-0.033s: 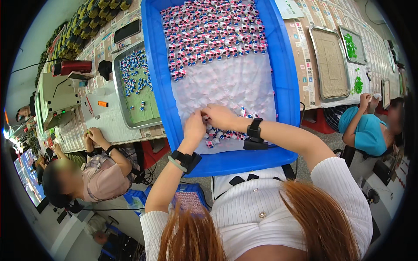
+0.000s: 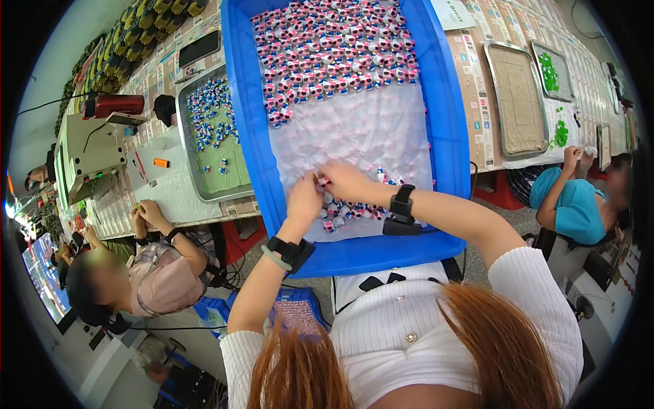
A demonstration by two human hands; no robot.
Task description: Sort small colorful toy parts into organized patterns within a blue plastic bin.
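Over a blue plastic bin, my left hand and my right hand meet with their fingertips pinched together. A small pink-and-white figurine shows between them, mostly covered by the fingers. Beneath my hands, on a white sheet lining the bin, lies a loose heap of similar figurines in white, pink and blue. Tight rows of figurines fill the far half of the sheet, and a short row begins at its left edge.
Left of the bin, a metal tray holds small blue-and-white pieces, with a phone beyond it. At right are a brown-lined tray and a tray with green pieces. People work at both sides. A smaller blue bin stands below.
My right hand and wrist have shifted very slightly, and a bit more of the figurine between the fingertips shows. The rows and the heap look the same.
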